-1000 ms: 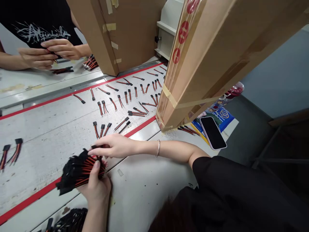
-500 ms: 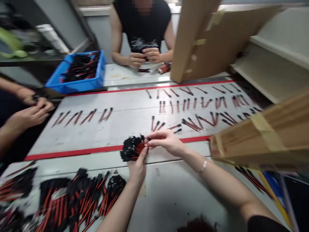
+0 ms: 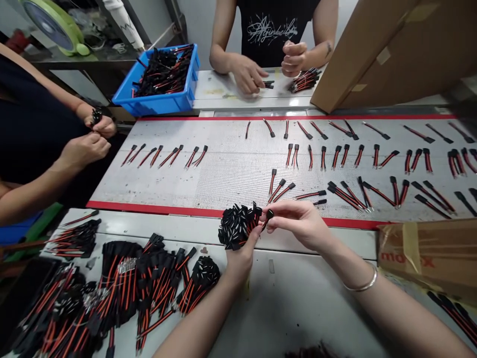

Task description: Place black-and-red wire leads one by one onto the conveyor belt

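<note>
Since my last look, both hands sit further right in view. Left hand grips a bundle of red-and-black wire leads above the desk; right hand pinches a single black connector. A hard tug could snag neighbouring leads and spill them.

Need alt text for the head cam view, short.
A person's left hand holds a bundle of red-and-black connector wires while the right hand pinches a black connector beside it. Rows of similar wires lie on a red-edged work surface beyond.
</note>
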The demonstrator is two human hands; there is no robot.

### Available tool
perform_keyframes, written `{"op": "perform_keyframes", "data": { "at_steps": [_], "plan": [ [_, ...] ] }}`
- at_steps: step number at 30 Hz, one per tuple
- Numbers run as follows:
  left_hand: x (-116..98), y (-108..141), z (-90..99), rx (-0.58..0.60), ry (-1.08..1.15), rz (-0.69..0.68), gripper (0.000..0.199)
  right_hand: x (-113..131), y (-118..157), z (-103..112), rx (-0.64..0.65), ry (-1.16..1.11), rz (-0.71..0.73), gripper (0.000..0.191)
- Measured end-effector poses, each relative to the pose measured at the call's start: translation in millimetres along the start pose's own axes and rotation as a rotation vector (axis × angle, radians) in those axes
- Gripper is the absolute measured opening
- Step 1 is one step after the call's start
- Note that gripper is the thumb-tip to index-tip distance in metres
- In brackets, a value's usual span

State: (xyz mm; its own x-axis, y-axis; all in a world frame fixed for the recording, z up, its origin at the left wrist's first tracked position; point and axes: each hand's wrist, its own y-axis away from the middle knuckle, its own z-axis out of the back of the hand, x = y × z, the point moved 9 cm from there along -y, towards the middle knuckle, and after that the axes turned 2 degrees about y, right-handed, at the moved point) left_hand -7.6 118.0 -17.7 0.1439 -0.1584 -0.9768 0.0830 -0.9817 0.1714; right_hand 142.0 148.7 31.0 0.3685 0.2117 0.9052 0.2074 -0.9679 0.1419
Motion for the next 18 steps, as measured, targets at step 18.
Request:
{"op": "perform_keyframes", "data": {
  "at_steps": [18],
  "plan": [
    [8, 2, -3.1, -0.006, 0.118, 0.101, 0.024, -10, 3, -5, 0.064, 0.068, -0.04, 0.018]
  ]
}}
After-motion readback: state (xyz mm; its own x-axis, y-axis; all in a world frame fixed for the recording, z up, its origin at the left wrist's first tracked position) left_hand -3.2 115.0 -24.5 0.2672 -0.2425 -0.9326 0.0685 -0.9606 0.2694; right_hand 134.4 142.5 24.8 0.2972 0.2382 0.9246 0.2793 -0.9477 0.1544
